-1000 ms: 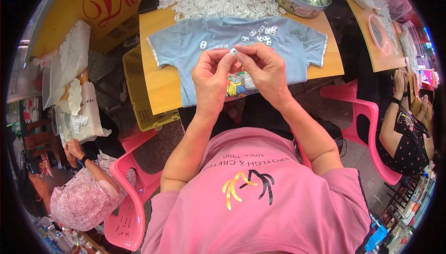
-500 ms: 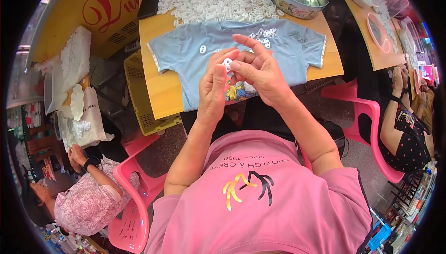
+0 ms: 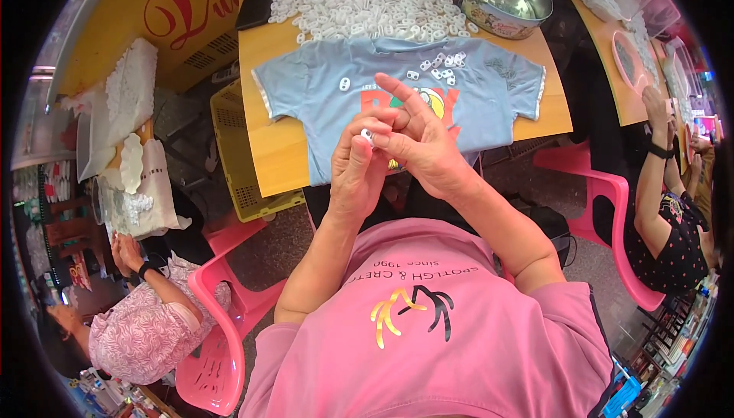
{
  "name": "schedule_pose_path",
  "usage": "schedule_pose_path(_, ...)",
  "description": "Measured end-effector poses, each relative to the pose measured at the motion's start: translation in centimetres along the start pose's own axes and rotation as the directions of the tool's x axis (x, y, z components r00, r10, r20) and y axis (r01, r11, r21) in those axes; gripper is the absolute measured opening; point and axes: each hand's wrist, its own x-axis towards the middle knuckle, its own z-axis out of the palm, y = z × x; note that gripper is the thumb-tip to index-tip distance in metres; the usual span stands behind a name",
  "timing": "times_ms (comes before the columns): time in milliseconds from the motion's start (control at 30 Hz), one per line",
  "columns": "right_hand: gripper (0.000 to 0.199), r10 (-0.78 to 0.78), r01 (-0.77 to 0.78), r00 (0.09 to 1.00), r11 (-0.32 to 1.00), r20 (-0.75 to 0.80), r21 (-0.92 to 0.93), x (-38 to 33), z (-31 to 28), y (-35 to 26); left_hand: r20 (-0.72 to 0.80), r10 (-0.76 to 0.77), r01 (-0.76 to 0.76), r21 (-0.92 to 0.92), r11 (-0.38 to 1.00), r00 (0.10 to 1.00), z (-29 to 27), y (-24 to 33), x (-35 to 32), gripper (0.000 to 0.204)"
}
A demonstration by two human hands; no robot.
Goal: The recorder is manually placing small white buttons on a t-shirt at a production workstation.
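My left hand (image 3: pixel 358 159) and my right hand (image 3: pixel 427 152) meet over the lower part of a blue T-shirt spread on the table (image 3: pixel 306 93). Between their fingertips is a small white plastic piece with holes (image 3: pixel 367 136). My left thumb and fingers pinch it from one side, and my right thumb presses at the other while the right index finger points up and away. Beyond the hands several similar white pieces (image 3: pixel 448 75) lie on the shirt's right half. One lone piece (image 3: pixel 345 84) rests on its left half. Fine grey bits (image 3: pixel 501 72) cluster near the right sleeve.
A large heap of white pieces (image 3: pixel 367 1) covers the table's far side, beside a round tin (image 3: pixel 501 22) holding grey bits. A yellow crate (image 3: pixel 229 143) stands left. Pink chairs (image 3: pixel 229 326) flank me; one person sits left (image 3: pixel 153 318), others right (image 3: pixel 665 242).
Both hands have drawn slightly nearer to me with the white piece, uncovering more of the shirt's print. The whole view has shifted a little.
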Motion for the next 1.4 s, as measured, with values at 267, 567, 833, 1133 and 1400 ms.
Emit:
schedule_pose_path(267, 0.066, -0.051, 0.05, 0.999, 0.999, -0.02, -0.008, 0.7, 1.7, 1.9, -0.102, 0.045, -0.041, 0.042, 0.998, 0.994, -0.8, 0.6, -0.4, 0.03)
schedule_pose_path(567, 0.044, -0.043, 0.047, 0.999, 0.912, 0.018, -0.408, 2.8, 1.0, 2.0, -0.296, 0.246, -0.042, 0.56, 0.828, 0.923, -4.1, 8.0, -0.9, 0.023)
schedule_pose_path(833, 0.015, -0.488, 0.097, 0.867, 0.363, -0.101, -0.927, 4.0, -8.9, -2.3, -0.528, 0.446, 0.311, 0.824, 0.473, 0.722, -19.3, 14.0, -4.5, 0.034)
schedule_pose_path(1133, 0.009, -0.498, 0.112, 0.832, -0.281, 0.245, -0.953, 4.8, -8.6, -2.3, -0.309, 0.566, 0.284, 0.949, 0.136, 0.764, -15.3, 12.0, -3.2, 0.04)
schedule_pose_path(1400, 0.017, -0.446, 0.116, 0.865, -0.266, 0.229, -0.957, 5.3, -8.3, -2.1, 0.067, 0.444, -0.093, 0.995, 0.037, 0.894, -5.0, 6.5, 0.2, 0.025)
